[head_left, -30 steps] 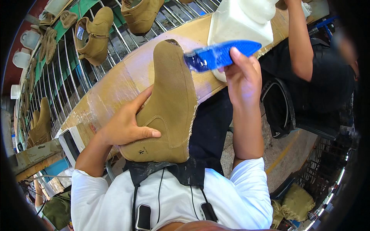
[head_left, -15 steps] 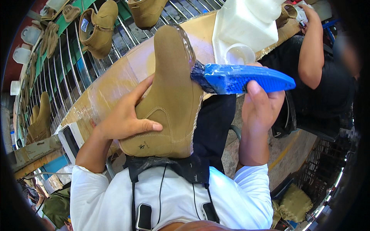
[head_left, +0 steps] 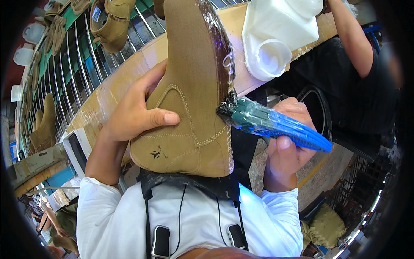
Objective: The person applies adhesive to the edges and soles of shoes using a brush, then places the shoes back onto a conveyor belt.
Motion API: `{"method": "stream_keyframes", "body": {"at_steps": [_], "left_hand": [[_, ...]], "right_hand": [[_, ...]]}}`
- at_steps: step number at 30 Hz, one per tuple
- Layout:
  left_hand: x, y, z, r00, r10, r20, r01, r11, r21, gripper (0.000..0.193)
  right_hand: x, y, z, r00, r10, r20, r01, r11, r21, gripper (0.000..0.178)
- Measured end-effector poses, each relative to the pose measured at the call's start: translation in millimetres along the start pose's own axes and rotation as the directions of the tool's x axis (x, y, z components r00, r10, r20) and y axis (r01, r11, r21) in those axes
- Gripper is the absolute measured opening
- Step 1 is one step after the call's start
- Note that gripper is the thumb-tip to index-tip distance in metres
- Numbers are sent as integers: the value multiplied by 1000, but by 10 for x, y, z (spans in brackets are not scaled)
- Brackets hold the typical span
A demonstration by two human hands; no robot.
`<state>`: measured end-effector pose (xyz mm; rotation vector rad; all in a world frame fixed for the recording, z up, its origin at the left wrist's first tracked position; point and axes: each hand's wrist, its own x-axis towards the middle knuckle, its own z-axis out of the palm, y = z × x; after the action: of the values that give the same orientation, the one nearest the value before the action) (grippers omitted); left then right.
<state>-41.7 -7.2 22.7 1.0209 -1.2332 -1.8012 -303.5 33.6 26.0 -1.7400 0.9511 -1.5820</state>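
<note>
Black logo (head_left: 155, 154) on tan boot (head_left: 189, 73)

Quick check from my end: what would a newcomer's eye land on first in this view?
Probably the bright blue brush in the right hand, its dark bristles against the edge of the large tan boot at centre. Next, the glossy dark band along that boot's upper right edge, while the left hand grips its left side. Behind, the white plastic container stands out at upper right.
</note>
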Motion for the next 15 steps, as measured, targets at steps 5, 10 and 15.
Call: {"method": "stream_keyframes", "body": {"at_steps": [5, 10, 15], "left_hand": [[12, 18, 13, 1000, -19, -23, 18, 999, -31, 103], [14, 26, -30, 997, -79, 1, 79, 996, -44, 99], [6, -54, -65, 995, -97, 5, 97, 995, -31, 97]], "right_hand": [[52, -149, -29, 993, -55, 109, 68, 991, -116, 23], [103, -156, -150, 985, -29, 171, 47, 993, -105, 23], [204, -55, -164, 979, -69, 190, 76, 997, -31, 26]]}}
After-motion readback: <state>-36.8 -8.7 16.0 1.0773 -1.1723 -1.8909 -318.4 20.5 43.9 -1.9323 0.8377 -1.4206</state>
